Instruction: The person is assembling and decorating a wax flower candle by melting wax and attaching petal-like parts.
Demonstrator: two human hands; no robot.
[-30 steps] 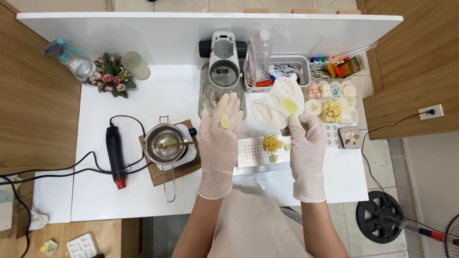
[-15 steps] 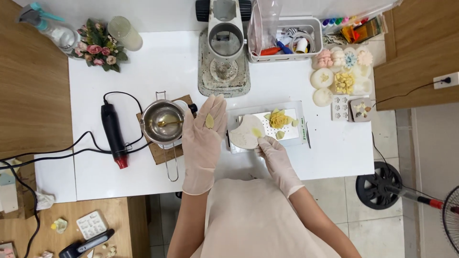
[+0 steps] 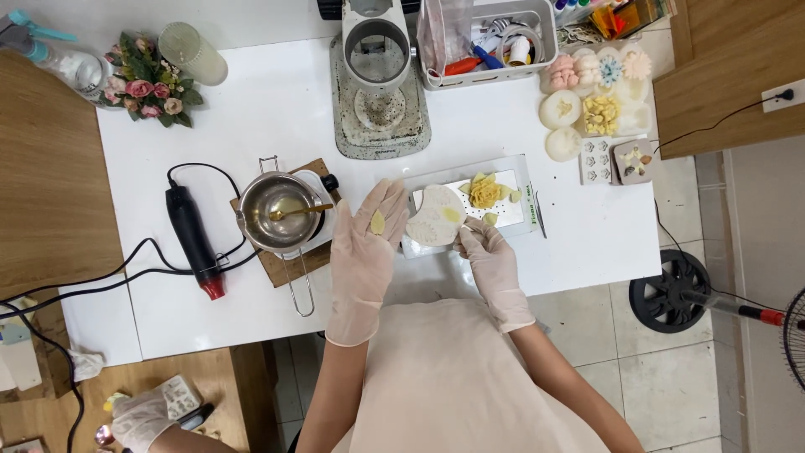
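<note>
The left hand (image 3: 366,243), in a pale glove, lies flat and palm up over the edge of the white table (image 3: 277,109), fingers stretched out and close together. A small yellow leaf-shaped piece (image 3: 378,222) rests on the fingers, not gripped. Just to its right, the right hand (image 3: 489,260), also gloved, pinches the lower edge of a white leaf-shaped mould (image 3: 436,216) between thumb and fingertips. The mould lies on the near left corner of a flat white tray (image 3: 521,220), which also carries a yellow flower piece (image 3: 484,192) and a few small yellow bits.

Left of the hands, a metal pot (image 3: 277,211) with a spoon in it sits on a wooden board (image 3: 281,264), and a black heat gun (image 3: 194,239) lies beside that. Farther back stand a grey machine (image 3: 377,75), a basket of tools (image 3: 490,38) and a small bouquet (image 3: 147,80). Another person's gloved hand (image 3: 142,415) shows at the lower left.
</note>
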